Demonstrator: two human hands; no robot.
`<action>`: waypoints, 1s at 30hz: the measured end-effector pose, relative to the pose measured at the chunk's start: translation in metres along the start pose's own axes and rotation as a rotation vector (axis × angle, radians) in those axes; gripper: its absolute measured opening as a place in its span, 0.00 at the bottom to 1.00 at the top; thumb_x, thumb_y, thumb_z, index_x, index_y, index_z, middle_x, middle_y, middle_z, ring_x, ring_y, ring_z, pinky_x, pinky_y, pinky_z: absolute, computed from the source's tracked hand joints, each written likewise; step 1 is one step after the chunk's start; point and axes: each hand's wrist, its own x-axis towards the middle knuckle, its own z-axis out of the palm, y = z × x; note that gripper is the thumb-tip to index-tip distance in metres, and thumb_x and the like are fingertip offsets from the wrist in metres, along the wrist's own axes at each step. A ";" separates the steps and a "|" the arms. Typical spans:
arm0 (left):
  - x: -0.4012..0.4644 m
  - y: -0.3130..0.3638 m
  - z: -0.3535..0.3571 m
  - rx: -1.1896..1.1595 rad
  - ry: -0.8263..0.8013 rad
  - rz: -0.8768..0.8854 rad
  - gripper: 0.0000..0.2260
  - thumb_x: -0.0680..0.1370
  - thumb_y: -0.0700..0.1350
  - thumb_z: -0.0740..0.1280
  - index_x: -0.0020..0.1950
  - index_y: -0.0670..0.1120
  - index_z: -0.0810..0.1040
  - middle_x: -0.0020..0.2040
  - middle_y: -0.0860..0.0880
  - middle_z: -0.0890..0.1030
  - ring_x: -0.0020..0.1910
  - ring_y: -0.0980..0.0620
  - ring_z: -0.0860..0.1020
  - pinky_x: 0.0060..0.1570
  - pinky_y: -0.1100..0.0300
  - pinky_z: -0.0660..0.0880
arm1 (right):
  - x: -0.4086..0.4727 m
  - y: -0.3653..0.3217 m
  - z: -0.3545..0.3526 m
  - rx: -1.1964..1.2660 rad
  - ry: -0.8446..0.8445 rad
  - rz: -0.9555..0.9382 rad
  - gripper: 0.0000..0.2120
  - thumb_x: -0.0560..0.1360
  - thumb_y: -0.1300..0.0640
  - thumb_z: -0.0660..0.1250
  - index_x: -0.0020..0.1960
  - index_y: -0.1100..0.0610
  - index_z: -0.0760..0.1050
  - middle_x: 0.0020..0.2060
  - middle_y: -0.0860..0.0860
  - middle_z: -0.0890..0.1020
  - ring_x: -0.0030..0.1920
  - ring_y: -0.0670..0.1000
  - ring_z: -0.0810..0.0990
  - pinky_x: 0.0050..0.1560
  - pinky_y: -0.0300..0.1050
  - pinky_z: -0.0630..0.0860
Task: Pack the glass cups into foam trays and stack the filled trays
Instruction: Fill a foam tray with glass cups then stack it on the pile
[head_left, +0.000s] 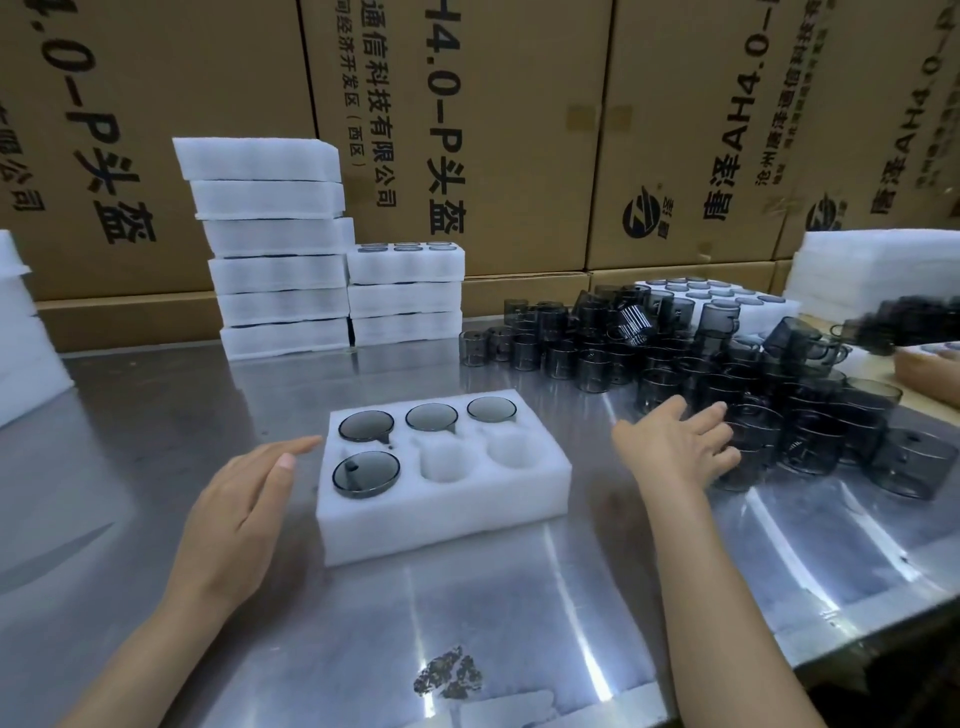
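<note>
I am leaning over a steel table (519, 613) whose near edge is carrying a patch of worn, flaking residue (449, 671). My left hand (236, 512) is hovering just left of the foam tray (441, 512), fingers straight and relaxed, gripping nothing, with the fingertips nearly meeting the tray's left wall. The tray is sitting flat in front of me with six pockets: the three far pockets and the near-left pocket are each holding a smoky grey glass cup (366, 472), while the near-middle and near-right pockets are showing bare white foam. My right hand (675, 444) is reaching out to the right of the tray, fingers spread wide and holding nothing, its fingertips lying at the edge of the heap of loose glass cups (727, 374); whether they are touching a cup I cannot tell. That heap is crowding the right half of the table, some cups upright and some tipped. Farther right, another person's hand (930, 371) is showing at the frame edge beside a blurred dark cup. Beyond the heap a filled tray (748, 306) is lying flat. Behind my tray, two stacks of foam trays are standing side by side, a tall stack (275, 244) and a shorter stack (405, 296) with cup rims showing on top. Printed cardboard boxes (519, 130) are walling off the back.
</note>
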 end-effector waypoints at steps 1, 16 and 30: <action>0.000 0.000 0.000 -0.007 0.000 -0.001 0.14 0.76 0.58 0.49 0.53 0.66 0.73 0.54 0.62 0.78 0.55 0.59 0.73 0.55 0.59 0.65 | -0.002 -0.001 0.000 0.005 0.005 -0.022 0.28 0.75 0.48 0.61 0.70 0.59 0.60 0.75 0.63 0.50 0.71 0.61 0.54 0.68 0.54 0.52; 0.000 0.001 0.003 -0.054 -0.015 -0.044 0.17 0.77 0.57 0.50 0.54 0.59 0.78 0.54 0.61 0.79 0.57 0.56 0.75 0.54 0.59 0.67 | -0.015 -0.017 0.004 0.014 0.013 -0.273 0.16 0.75 0.60 0.61 0.59 0.62 0.62 0.56 0.58 0.79 0.56 0.58 0.77 0.55 0.50 0.63; 0.001 -0.002 0.005 -0.080 -0.024 -0.039 0.21 0.77 0.57 0.50 0.55 0.53 0.81 0.54 0.60 0.80 0.56 0.59 0.76 0.55 0.58 0.69 | -0.023 -0.022 -0.002 0.380 0.050 -0.412 0.13 0.77 0.59 0.64 0.61 0.54 0.71 0.52 0.52 0.81 0.56 0.56 0.76 0.47 0.46 0.67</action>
